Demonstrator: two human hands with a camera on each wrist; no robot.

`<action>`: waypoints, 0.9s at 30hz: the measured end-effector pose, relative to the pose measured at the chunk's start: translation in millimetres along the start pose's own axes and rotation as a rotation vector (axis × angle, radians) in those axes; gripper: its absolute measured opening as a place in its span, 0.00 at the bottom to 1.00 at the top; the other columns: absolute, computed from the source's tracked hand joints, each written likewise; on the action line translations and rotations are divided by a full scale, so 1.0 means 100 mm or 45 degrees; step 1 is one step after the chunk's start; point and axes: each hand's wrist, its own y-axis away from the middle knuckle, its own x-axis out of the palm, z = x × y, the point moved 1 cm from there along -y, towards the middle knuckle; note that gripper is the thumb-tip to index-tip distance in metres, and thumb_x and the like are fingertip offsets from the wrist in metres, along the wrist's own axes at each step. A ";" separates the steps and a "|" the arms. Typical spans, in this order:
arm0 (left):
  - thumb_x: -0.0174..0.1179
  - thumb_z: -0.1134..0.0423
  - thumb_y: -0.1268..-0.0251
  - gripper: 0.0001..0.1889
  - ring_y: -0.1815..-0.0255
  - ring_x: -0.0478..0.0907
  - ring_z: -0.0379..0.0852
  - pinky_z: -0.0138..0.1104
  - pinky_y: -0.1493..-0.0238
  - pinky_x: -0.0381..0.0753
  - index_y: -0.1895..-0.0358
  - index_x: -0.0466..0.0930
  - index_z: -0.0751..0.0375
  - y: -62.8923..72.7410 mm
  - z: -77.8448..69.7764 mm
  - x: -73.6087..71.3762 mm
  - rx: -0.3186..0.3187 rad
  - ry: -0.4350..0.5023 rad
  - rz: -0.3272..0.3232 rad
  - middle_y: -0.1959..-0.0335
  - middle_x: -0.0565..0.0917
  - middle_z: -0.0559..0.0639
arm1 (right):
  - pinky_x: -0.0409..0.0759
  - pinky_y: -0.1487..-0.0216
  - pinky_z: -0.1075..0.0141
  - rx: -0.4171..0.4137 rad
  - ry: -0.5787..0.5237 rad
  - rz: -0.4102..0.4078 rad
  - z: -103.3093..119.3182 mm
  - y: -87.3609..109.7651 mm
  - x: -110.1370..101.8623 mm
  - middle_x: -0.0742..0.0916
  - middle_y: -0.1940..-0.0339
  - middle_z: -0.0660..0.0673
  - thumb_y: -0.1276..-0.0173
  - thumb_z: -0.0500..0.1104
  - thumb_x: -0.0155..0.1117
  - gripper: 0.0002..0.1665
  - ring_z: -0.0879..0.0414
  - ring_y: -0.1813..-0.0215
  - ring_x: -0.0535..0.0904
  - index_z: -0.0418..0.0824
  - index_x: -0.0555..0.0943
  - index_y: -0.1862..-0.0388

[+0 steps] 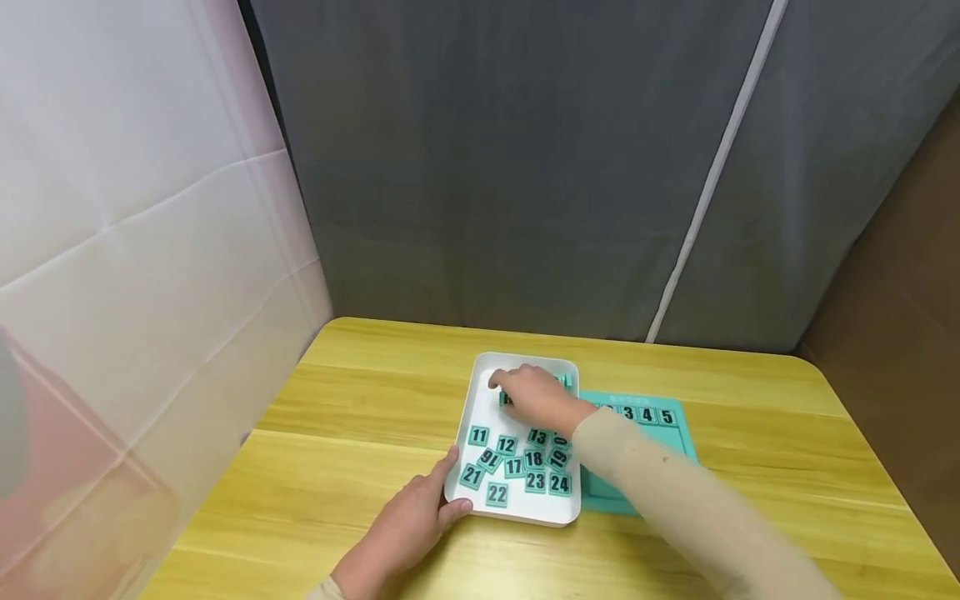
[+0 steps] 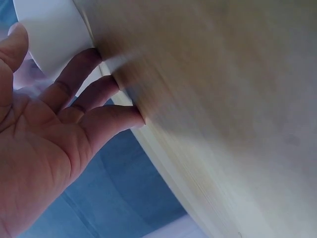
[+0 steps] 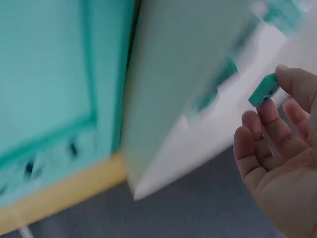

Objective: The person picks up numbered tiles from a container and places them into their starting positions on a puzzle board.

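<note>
Left hand (image 1: 408, 518) holds the white tray (image 1: 478, 408) between thumb and fingers. Inside, many number tiles (image 1: 497, 494) are left. Right hand (image 1: 536, 397) pinches one tile (image 3: 264, 90) over the tray. Tiles 3, 4 and 5 (image 1: 647, 414) look done, on the green board (image 1: 669, 435).

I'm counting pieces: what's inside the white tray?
Teal numbered tiles, including 11, 12 and 21 to 24. The right hand and sleeve hide whatever lies beneath them.

A small teal tile (image 3: 265, 90) tilts, pinched in your right hand (image 1: 536, 397), over the white tray (image 1: 478, 408) your left hand (image 1: 414, 515) holds.
</note>
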 end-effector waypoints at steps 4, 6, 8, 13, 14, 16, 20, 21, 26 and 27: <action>0.67 0.47 0.26 0.43 0.43 0.84 0.56 0.58 0.38 0.83 0.16 0.62 0.60 -0.04 0.00 0.01 0.003 0.006 0.011 0.42 0.88 0.63 | 0.85 0.34 0.48 0.078 -0.103 -0.184 -0.45 0.45 -0.34 0.90 0.42 0.46 0.27 0.44 0.76 0.37 0.47 0.40 0.85 0.46 0.74 0.22; 0.67 0.47 0.26 0.43 0.42 0.84 0.57 0.58 0.37 0.83 0.15 0.61 0.59 -0.05 0.01 -0.01 -0.005 -0.003 0.007 0.40 0.87 0.63 | 0.85 0.35 0.45 0.138 -0.104 -0.259 -0.75 0.72 -0.44 0.90 0.42 0.45 0.28 0.43 0.76 0.40 0.43 0.39 0.86 0.43 0.71 0.20; 0.67 0.47 0.26 0.42 0.41 0.84 0.57 0.58 0.37 0.82 0.15 0.61 0.59 -0.05 0.03 -0.04 -0.020 -0.018 -0.001 0.40 0.87 0.62 | 0.84 0.35 0.42 0.199 -0.106 -0.300 -1.04 0.98 -0.48 0.90 0.41 0.42 0.27 0.42 0.76 0.42 0.40 0.38 0.86 0.40 0.68 0.19; 0.67 0.48 0.25 0.42 0.42 0.84 0.56 0.58 0.37 0.83 0.15 0.61 0.59 -0.03 0.10 -0.10 -0.052 -0.050 -0.014 0.40 0.88 0.60 | 0.85 0.37 0.39 0.276 -0.220 -0.330 -1.48 1.43 -0.33 0.90 0.42 0.36 0.26 0.37 0.73 0.43 0.38 0.40 0.87 0.34 0.63 0.18; 0.67 0.48 0.25 0.42 0.42 0.84 0.56 0.58 0.37 0.83 0.15 0.61 0.59 -0.03 0.10 -0.11 -0.053 -0.053 -0.013 0.40 0.88 0.60 | 0.85 0.39 0.40 0.270 -0.241 -0.340 -1.51 1.49 -0.28 0.90 0.43 0.35 0.26 0.36 0.73 0.43 0.39 0.41 0.87 0.33 0.63 0.19; 0.67 0.48 0.25 0.42 0.42 0.84 0.56 0.58 0.37 0.83 0.15 0.61 0.59 -0.03 0.11 -0.12 -0.050 -0.054 -0.015 0.40 0.88 0.60 | 0.87 0.41 0.42 0.253 -0.250 -0.358 -1.50 1.55 -0.17 0.90 0.44 0.37 0.28 0.35 0.74 0.43 0.41 0.43 0.88 0.33 0.64 0.20; 0.67 0.48 0.25 0.42 0.42 0.84 0.57 0.58 0.37 0.83 0.16 0.62 0.60 -0.03 0.11 -0.11 -0.037 -0.062 -0.017 0.41 0.88 0.62 | 0.87 0.40 0.44 0.167 -0.206 -0.312 -1.31 1.48 0.03 0.92 0.44 0.42 0.30 0.35 0.76 0.43 0.43 0.42 0.89 0.37 0.67 0.20; 0.67 0.48 0.25 0.42 0.42 0.84 0.57 0.58 0.38 0.83 0.16 0.62 0.61 -0.03 0.10 -0.11 -0.036 -0.064 -0.017 0.42 0.88 0.62 | 0.86 0.38 0.44 0.147 -0.183 -0.283 -1.25 1.45 0.08 0.92 0.44 0.43 0.29 0.36 0.76 0.42 0.43 0.41 0.89 0.38 0.67 0.20; 0.67 0.48 0.25 0.42 0.41 0.84 0.58 0.58 0.36 0.82 0.16 0.61 0.61 -0.01 0.11 -0.11 -0.044 -0.049 -0.010 0.40 0.88 0.62 | 0.84 0.33 0.45 0.124 -0.118 -0.224 -1.02 1.27 0.27 0.91 0.40 0.46 0.30 0.42 0.78 0.39 0.47 0.37 0.88 0.42 0.73 0.22; 0.67 0.48 0.25 0.42 0.41 0.84 0.58 0.58 0.36 0.82 0.16 0.61 0.61 -0.01 0.11 -0.11 -0.038 -0.049 -0.010 0.40 0.88 0.62 | 0.85 0.35 0.46 0.146 -0.107 -0.245 -1.01 1.27 0.29 0.91 0.42 0.47 0.31 0.43 0.79 0.37 0.49 0.40 0.88 0.42 0.76 0.25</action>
